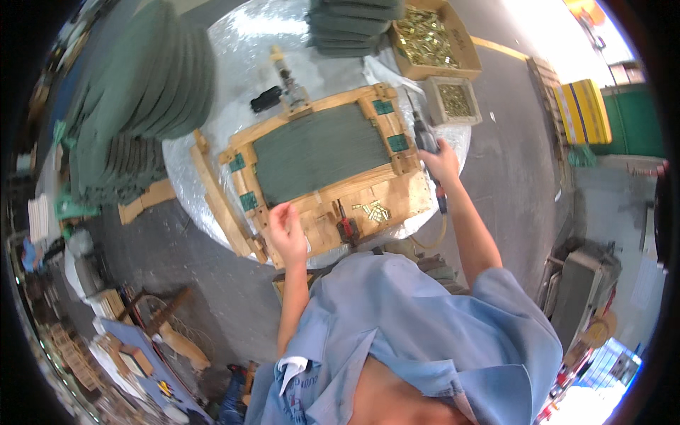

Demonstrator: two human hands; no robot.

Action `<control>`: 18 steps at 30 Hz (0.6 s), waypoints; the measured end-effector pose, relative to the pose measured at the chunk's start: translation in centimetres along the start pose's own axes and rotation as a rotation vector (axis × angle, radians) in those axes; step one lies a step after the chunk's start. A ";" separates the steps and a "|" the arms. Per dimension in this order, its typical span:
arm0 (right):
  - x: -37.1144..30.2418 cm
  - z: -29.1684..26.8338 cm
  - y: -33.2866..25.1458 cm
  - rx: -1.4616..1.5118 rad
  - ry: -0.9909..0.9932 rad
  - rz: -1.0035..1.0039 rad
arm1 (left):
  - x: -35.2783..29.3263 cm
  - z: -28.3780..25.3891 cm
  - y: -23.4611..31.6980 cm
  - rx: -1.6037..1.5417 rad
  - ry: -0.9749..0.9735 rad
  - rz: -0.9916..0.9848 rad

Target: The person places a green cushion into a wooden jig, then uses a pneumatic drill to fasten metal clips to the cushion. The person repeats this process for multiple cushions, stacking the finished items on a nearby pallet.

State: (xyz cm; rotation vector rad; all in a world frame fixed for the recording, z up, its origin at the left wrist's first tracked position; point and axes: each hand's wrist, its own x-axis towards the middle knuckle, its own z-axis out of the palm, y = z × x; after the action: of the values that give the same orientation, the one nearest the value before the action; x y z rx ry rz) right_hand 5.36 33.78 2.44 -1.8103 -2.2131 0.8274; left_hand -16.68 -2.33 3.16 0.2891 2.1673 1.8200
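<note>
My right hand (443, 164) is wrapped round a dark power screwdriver (423, 134) beside the right end of a wooden jig (347, 185). Inside the jig lies a flat dark green panel (319, 150). My left hand (286, 232) is at the jig's near left corner, its fingers drawn together; whatever they may hold is too small to make out. Between my hands, on the board (322, 237), lie several brass-coloured metal fittings (372, 211). A red-handled toggle clamp (347, 228) stands beside them, and another clamp (289, 85) stands at the jig's far side.
The round table (248, 35) is covered in clear plastic film. Green padded pieces are stacked at left (152, 78) and far back (350, 25). A carton of brass-coloured parts (464, 65) and a small box (473, 113) stand at the far right. Wooden strips (219, 202) lie left of the jig.
</note>
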 end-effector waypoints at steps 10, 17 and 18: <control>-23.2 0.3 -4.1 0.220 -0.445 -0.493 | -5.0 3.7 3.7 -0.277 -0.899 -0.555; -25.8 0.7 -11.3 0.149 -0.582 -0.876 | -10.9 -2.9 3.1 -0.611 -0.137 -0.718; -25.9 0.5 -12.1 0.245 -0.598 -0.911 | -11.5 -3.5 2.0 -0.659 -0.046 -0.717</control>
State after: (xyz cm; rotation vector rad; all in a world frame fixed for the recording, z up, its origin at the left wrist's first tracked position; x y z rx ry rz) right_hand 1.34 7.87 13.77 -0.3212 -2.6849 1.3933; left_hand -7.23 -9.08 6.75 -0.5157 1.2583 1.8862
